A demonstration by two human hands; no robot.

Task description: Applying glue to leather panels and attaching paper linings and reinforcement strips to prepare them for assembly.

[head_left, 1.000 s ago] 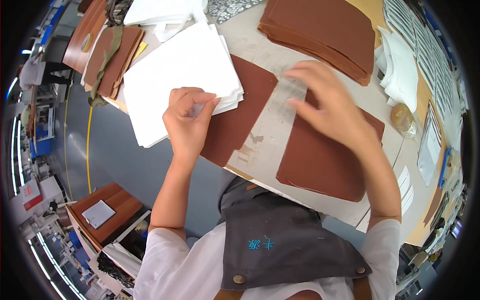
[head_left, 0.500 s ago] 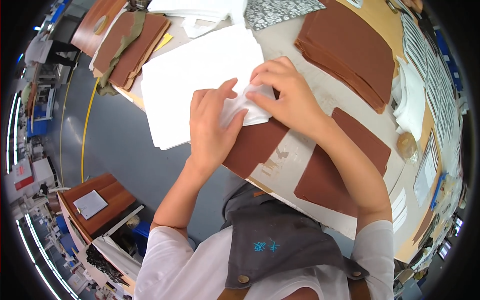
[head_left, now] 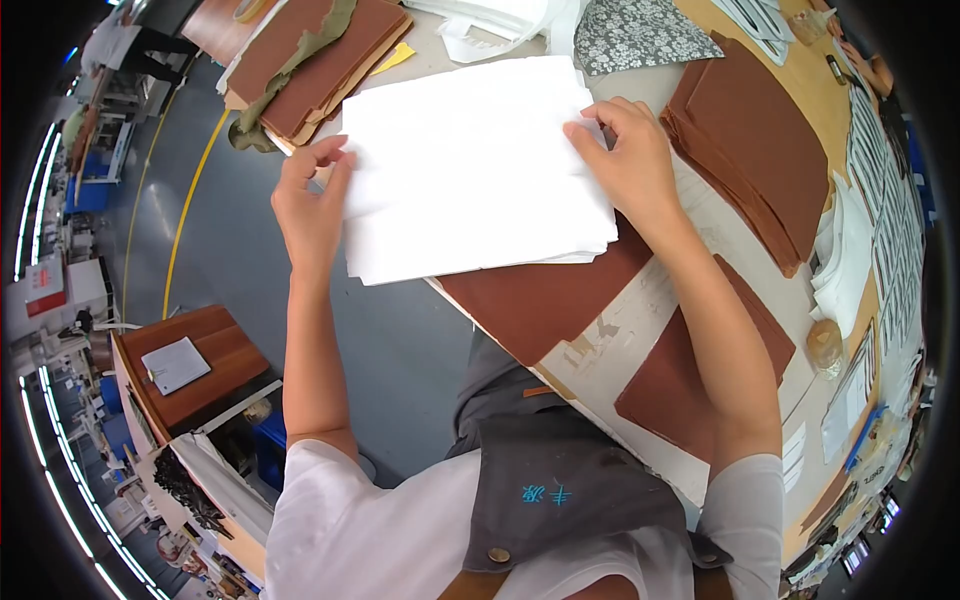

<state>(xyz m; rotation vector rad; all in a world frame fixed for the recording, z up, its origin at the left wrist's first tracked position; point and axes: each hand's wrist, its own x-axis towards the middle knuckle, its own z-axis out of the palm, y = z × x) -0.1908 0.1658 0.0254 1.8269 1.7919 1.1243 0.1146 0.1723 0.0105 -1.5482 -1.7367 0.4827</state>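
A stack of white sheets lies on the table in front of me, its lower left corner jutting past the table edge. My left hand closes on the left edge of the white sheets, thumb and fingers together. At the opposite edge my right hand pinches near the upper right corner, its thumb on the white surface. Whether one sheet or several are between the fingers cannot be told. Under the stack, a brown sheet shows along the near side. Another pile of brown sheets lies partly beneath my right forearm.
A thick brown pile stands at the right back, near a grey floral cloth. At the left back, an olive strip drapes over brown sheets. A small wooden table stands left. One person is far left.
My hands have moved apart from a bunched spot near the stack's right side to its two opposite edges. The white surface now lies flatter and squarer to me. The view has shifted slightly.
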